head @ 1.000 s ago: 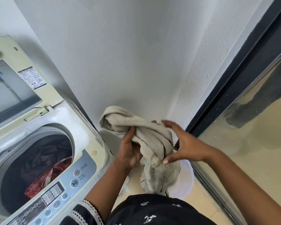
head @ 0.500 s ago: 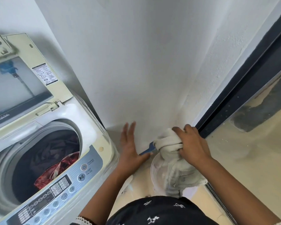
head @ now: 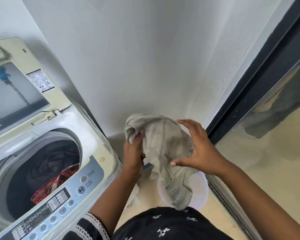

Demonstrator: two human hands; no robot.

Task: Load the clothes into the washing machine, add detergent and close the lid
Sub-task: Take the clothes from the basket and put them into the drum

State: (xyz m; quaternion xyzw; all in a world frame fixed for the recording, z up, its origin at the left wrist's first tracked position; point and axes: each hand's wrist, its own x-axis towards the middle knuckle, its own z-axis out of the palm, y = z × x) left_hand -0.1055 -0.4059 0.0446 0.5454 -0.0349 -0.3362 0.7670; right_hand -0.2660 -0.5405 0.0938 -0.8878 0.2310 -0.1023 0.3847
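A beige-grey garment with dark stitching hangs bunched between my hands, to the right of the washing machine. My left hand grips its left fold from below. My right hand rests against its right side with fingers spread and straight. The garment's lower end droops over a pale plastic basket on the floor. The machine's lid stands open, and the drum holds dark clothes and a red patterned piece.
A white wall rises straight ahead. A dark-framed glass sliding door runs along the right. The control panel faces me at the machine's front edge. A blue item peeks out under the garment.
The garment has been lifted up out of the basket. My left hand, open and empty half a second ago, now grips it; my right hand has opened its grip and spreads against the cloth.
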